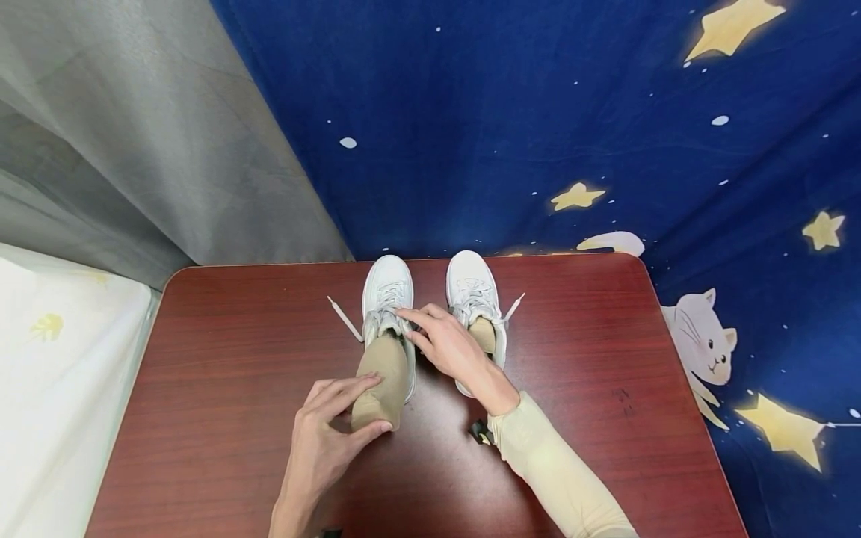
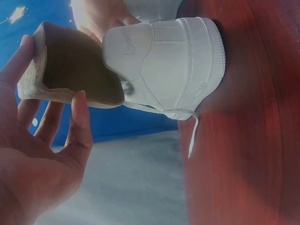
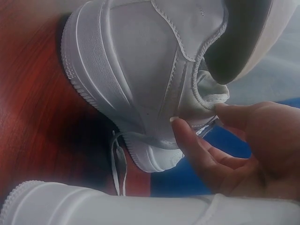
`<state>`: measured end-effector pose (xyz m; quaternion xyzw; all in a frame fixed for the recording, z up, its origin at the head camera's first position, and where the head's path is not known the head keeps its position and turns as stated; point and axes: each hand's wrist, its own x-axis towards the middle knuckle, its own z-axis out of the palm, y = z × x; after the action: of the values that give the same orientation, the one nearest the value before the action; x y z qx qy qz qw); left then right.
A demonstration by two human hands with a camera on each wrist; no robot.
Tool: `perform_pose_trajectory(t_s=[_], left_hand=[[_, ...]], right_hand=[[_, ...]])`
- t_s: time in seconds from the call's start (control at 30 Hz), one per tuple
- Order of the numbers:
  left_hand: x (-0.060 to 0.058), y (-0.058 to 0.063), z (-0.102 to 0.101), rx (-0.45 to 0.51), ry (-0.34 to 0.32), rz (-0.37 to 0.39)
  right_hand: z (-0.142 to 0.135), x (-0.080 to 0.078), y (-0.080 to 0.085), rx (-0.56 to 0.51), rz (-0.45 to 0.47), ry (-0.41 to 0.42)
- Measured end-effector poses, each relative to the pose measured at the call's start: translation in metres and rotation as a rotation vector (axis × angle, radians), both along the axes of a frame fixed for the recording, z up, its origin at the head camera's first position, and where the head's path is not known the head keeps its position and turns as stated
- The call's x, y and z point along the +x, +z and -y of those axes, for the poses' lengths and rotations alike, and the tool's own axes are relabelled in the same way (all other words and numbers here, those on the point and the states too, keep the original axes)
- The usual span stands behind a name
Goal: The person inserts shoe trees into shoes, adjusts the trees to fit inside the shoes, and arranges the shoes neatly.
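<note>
Now the left hand (image 1: 319,430) pinches the tan insert (image 1: 383,366), lower centre of frame; the right hand (image 1: 452,345) touches the left white shoe (image 1: 388,280), grip unclear. A skewed push or pull could crease the insert.

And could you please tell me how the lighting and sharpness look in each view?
Head view: bright, with pale glare on the table; left wrist view: hazy, soft detail, the hollow of the insert in dark shadow; right wrist view: soft detail too, dark shadow beside the upper shoe.
</note>
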<state>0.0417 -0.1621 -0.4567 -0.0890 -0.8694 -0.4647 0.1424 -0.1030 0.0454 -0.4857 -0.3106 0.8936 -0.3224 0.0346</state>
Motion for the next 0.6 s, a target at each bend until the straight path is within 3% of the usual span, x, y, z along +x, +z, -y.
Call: perform_pose_trajectory(t_s=[0.6], left_hand=[[-0.0043, -0.0063, -0.0039, 0.004, -0.021, 0.016]], right_hand=[[0.0004, 0.0007, -0.001, -0.013, 0.003, -0.012]])
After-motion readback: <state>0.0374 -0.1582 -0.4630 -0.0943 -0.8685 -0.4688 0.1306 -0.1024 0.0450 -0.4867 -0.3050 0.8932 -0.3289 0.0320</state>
